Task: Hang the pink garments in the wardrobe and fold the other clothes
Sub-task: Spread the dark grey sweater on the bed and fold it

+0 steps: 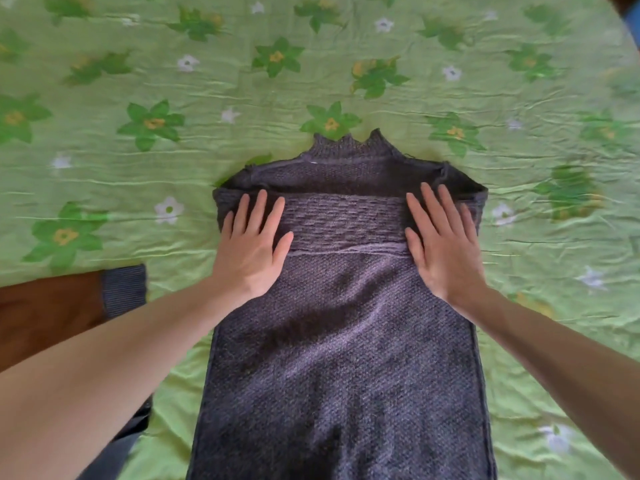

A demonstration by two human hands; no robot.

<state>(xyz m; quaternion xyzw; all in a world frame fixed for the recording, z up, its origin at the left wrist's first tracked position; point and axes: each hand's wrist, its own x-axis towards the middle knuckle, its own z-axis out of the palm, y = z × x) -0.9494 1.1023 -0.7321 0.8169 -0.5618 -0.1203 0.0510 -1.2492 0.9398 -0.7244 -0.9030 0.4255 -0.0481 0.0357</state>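
A grey-purple knitted sweater (341,341) lies lengthwise on the bed, its high collar pointing away from me and its sleeves folded across the chest. My left hand (254,242) presses flat on the folded sleeve at the left side of the chest, fingers straight and spread. My right hand (441,242) presses flat on the right side in the same way. Neither hand grips the knit. No pink garment is in view.
A green bedsheet (138,174) with a flower print covers the whole bed. At the left edge lies a brown garment (45,313) with a grey ribbed cuff (124,289). A dark cloth (117,448) shows under my left forearm.
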